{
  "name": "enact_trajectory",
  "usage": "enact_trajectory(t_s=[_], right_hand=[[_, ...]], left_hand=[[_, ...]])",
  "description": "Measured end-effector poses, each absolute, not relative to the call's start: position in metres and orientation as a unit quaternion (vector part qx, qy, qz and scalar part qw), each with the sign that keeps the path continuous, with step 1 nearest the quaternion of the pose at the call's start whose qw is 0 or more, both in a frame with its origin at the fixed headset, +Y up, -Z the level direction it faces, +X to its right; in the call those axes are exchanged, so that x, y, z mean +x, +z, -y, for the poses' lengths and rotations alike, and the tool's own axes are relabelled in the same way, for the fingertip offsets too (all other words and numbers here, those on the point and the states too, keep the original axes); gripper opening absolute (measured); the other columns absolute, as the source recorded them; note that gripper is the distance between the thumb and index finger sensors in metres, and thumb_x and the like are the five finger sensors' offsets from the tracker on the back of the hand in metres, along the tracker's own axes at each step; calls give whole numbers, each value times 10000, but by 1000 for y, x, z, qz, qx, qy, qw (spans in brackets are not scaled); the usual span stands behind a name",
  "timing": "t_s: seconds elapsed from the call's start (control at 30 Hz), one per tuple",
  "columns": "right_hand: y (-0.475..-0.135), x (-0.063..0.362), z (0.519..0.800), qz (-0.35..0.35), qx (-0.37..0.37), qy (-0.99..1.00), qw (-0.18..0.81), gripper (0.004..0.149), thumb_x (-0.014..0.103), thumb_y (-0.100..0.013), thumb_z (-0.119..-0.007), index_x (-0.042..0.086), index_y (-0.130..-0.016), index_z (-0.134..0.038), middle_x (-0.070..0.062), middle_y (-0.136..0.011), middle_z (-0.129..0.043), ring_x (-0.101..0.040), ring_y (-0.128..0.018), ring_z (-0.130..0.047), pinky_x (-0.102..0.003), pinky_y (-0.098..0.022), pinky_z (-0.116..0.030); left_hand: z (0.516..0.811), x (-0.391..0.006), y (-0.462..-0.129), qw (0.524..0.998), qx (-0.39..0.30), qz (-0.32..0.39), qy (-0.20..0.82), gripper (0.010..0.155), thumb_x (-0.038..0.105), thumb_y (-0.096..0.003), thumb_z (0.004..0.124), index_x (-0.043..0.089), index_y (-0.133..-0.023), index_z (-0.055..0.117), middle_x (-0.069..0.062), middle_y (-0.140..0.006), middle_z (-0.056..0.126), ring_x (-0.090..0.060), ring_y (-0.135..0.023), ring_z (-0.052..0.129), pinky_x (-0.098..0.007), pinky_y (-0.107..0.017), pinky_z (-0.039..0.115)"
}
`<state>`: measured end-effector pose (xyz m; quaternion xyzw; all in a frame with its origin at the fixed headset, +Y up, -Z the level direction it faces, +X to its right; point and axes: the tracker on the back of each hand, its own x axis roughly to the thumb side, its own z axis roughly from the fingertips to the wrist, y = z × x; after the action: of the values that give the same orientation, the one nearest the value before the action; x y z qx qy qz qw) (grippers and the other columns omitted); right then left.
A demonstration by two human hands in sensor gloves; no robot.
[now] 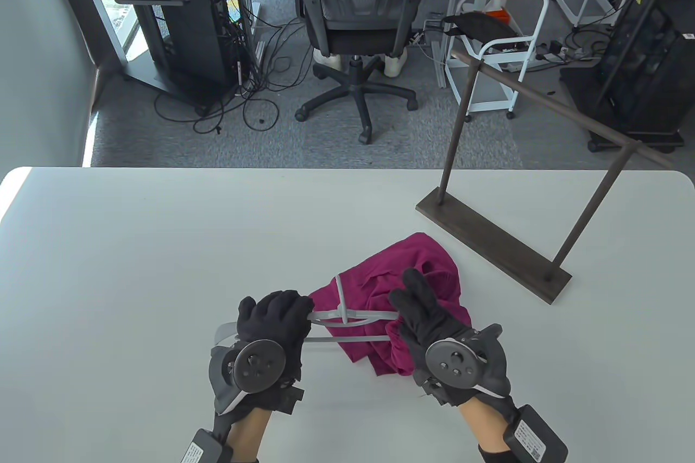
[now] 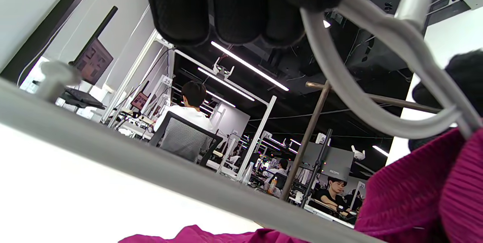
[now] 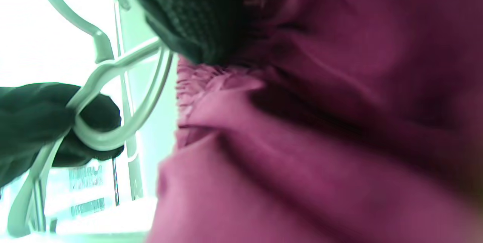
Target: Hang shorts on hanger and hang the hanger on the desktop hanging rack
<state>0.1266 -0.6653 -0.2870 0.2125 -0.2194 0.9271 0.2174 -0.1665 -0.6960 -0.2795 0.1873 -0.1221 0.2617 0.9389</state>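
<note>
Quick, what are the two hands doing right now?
Left hand: fingers curled round the grey hanger, gripping it.
Right hand: holds the pink shorts at the hanger.

Crumpled fabric shorts: deep magenta, plain, with a fine ribbed weave showing up close.
Thin plastic hanger: pale grey all over.
Knit glove on the left hand: black, with a dark grey round tracker.
Knit glove on the right hand: black too, same grey tracker.
Wooden desktop hanging rack: dark brown base, posts and bar.
Smooth table top: plain white.
</note>
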Motion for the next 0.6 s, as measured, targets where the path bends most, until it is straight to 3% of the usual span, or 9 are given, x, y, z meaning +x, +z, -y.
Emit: enact_trajectory(t_s=[0.1,0.2,0.3,0.4,0.53,0.6], right_hand=[[-292,127,667,197,220,926,237,596,268,-353,-945,194,-900,-720,-121,-1076,-542,-200,-829,-914,-394,-633,-881],[-292,120,669,188,230,934,199,566,282,-351,-942,188,-877,-754,-98,-1050,-634,-213,-828,-911,-433,-635,-855],[-290,123,666,187,215,946,157,558,351,-340,-953,295,-872,-794,-64,-1084,-620,-413,-923,-747,-681,-671,-645],[-293,132,662,170,200,947,184,559,366,-350,-946,332,-891,-808,-105,-1046,-702,-476,-907,-734,-769,-639,-576],[-299,139,663,144,196,948,204,559,357,-381,-908,333,-919,-757,-94,-867,-916,-409,-747,-936,-722,-603,-691],[-302,136,667,143,195,944,225,632,314,-383,-912,285,-973,-689,-75,-845,-913,-391,-736,-941,-675,-604,-737]], left_hand=[[700,-163,-281,941,177,118,265,513,406,-422,713,307,-922,776,14,-1001,717,-333,-944,787,-723,-681,473],[704,-159,-283,945,167,121,252,514,407,-422,714,310,-922,774,4,-1007,713,-330,-949,785,-724,-683,473],[706,-163,-283,947,163,121,251,512,411,-420,714,315,-920,777,14,-1011,709,-328,-952,785,-724,-684,474],[706,-168,-283,941,169,111,270,513,410,-420,714,313,-920,775,11,-1011,708,-327,-950,788,-724,-684,475],[707,-172,-283,937,167,104,288,513,409,-420,717,307,-920,775,-4,-1007,712,-328,-944,792,-726,-682,473],[707,-171,-283,936,168,105,290,514,408,-420,719,300,-919,778,-7,-1003,717,-330,-938,797,-728,-679,475]])
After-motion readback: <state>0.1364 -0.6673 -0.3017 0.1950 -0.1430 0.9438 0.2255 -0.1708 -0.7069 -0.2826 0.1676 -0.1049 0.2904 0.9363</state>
